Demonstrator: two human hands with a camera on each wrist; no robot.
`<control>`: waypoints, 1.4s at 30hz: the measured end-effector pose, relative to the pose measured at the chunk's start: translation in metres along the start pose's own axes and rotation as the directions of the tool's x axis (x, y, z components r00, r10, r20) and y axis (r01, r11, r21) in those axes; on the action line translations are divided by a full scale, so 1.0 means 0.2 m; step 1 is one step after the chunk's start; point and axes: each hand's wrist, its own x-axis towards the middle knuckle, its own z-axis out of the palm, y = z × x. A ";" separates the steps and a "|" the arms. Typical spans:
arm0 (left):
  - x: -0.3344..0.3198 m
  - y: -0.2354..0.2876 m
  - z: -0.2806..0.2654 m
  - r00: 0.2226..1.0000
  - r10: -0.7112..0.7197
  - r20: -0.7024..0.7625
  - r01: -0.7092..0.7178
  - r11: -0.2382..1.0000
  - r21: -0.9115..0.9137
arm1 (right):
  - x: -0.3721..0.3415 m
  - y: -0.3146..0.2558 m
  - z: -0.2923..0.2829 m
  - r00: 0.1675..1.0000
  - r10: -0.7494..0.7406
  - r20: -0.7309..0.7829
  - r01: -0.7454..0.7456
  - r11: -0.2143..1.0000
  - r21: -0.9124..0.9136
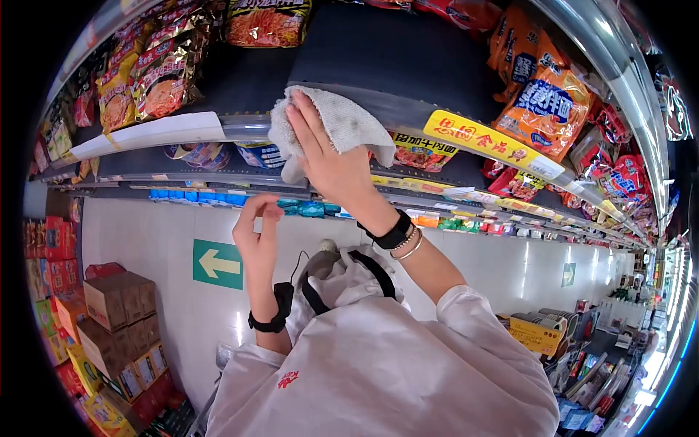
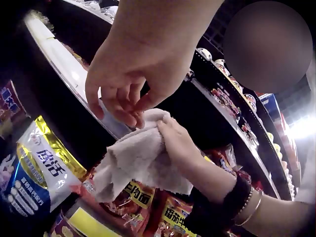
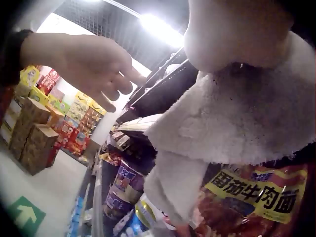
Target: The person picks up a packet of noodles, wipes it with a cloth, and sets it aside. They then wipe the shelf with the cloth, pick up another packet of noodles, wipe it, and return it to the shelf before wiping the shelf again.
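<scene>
A light grey cloth point(image 1: 349, 120) with dark smudges drapes over the shelf's front edge. My right hand point(image 1: 328, 156) lies on it, its fingers extended and pressing it against the edge; the thumb is hidden in the head view. The left wrist view has the same cloth point(image 2: 138, 158) hanging in folds beneath the right hand point(image 2: 180, 148). My left hand point(image 1: 256, 229) hangs in the air below and left of the cloth, fingers loosely bent, holding nothing. In the right wrist view, the left hand point(image 3: 91, 64) is apart from the cloth point(image 3: 237, 118).
Orange noodle packets point(image 1: 546, 102) stand on the shelf right of the cloth, gold-and-red packets point(image 1: 164, 80) on the left. A yellow label strip point(image 1: 488, 146) runs along the shelf edge. Lower shelves hold more packets. Cardboard boxes point(image 1: 120, 298) are stacked on the aisle floor at left.
</scene>
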 end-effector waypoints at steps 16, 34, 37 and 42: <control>-0.01 0.04 0.07 0.994 0.005 0.105 0.004 0.997 -0.083 | -0.44 0.47 -0.31 0.796 0.300 -0.525 -0.431 0.890 -0.146; -0.05 0.16 0.39 0.852 0.159 0.498 -0.216 0.975 0.059 | -0.48 0.09 -0.25 0.763 0.618 -0.190 -0.365 0.654 0.663; -0.06 0.16 0.42 0.809 0.253 0.531 -0.377 0.916 0.138 | -0.48 0.02 -0.30 0.826 0.561 -0.066 -0.384 0.643 0.662; -0.04 0.14 0.37 0.670 0.163 0.724 -0.318 0.945 0.082 | -0.49 0.01 -0.31 0.872 0.489 0.012 -0.359 0.624 0.695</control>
